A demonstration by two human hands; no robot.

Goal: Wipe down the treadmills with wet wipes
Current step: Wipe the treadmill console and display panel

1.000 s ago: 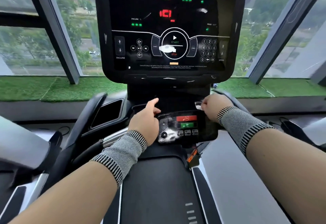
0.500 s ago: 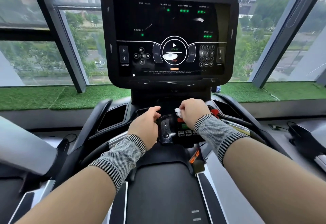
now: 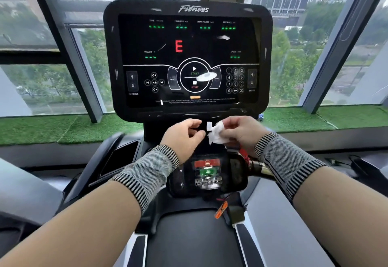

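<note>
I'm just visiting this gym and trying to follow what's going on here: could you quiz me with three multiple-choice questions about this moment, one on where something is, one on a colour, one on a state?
1. Where is the wet wipe?
A. On the belt
B. In the right hand, below the console screen
C. On the window ledge

2. What colour is the big letter E on the screen?
A. Red
B. Blue
C. White

3. What is the left hand doing?
A. Gripping a handrail
B. Pressing the screen
C. Holding nothing, fingers loosely curled beside the wipe

Answers: 1 B, the right hand's fingers pinch the white wipe; 2 A, the E glows red; 3 C, the left hand is raised in the air, its fingers holding nothing.
</note>
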